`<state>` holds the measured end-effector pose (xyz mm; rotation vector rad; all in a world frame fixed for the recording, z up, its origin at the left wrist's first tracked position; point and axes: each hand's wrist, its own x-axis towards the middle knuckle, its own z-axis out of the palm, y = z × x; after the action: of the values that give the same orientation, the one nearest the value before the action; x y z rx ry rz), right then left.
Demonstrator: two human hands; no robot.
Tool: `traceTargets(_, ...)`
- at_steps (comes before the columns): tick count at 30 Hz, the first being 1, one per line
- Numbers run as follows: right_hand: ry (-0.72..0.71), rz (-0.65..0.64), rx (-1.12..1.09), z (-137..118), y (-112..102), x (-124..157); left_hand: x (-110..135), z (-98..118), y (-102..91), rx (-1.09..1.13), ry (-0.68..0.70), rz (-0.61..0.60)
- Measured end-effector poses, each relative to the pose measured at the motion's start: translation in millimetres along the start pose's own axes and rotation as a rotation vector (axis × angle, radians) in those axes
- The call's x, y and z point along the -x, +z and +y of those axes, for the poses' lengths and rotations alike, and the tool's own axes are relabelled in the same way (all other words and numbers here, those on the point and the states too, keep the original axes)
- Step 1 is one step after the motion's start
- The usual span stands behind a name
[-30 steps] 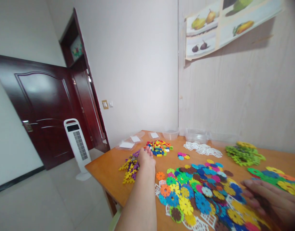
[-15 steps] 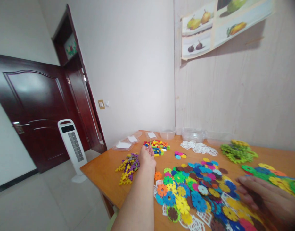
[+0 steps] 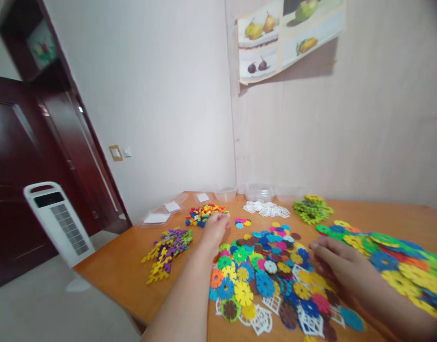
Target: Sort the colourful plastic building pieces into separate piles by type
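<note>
My left hand (image 3: 217,229) reaches over the table with its fingers curled together. It is beside the right edge of a pile of small red, yellow and blue building bricks (image 3: 203,213). Just right of it lies a small group of pink, yellow and blue discs (image 3: 242,222). Whatever is in its fingers, if anything, is hidden. My right hand (image 3: 335,259) hovers at the right edge of a wide heap of notched plastic discs (image 3: 265,283). Its thumb and fingers are drawn together, and I cannot see anything between them.
Yellow and purple interlocking pieces (image 3: 167,251) lie at the left. White lattice pieces (image 3: 266,209), a green stack (image 3: 312,209) and clear plastic tubs (image 3: 260,192) stand toward the back. Larger discs (image 3: 399,266) spread at the right. Lids with white cards (image 3: 157,217) line the back left edge.
The view has turned right, so the scene sits farther left. My left hand has shifted from over the bricks to their right side. My right hand stays near the disc heap's right edge.
</note>
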<state>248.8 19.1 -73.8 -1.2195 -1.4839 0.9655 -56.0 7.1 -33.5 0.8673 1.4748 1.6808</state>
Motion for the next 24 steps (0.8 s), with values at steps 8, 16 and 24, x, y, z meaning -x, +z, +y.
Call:
traceTargets(8, -0.323, -0.166, 0.510, -6.5, 2.9, -3.5, 16.5, -7.6, 22.5, -0.561, 0.360, -0.365)
traceTargets(16, -0.554, -0.228, 0.693, -17.5, 20.1, 9.0, 52.8, -5.8, 48.1, -0.800, 0.615, -0.677)
traceTargets(24, -0.596, -0.197, 0.587, -16.4, 22.1, 7.1, 62.9, -8.6, 54.7, -0.596, 0.502, -0.670)
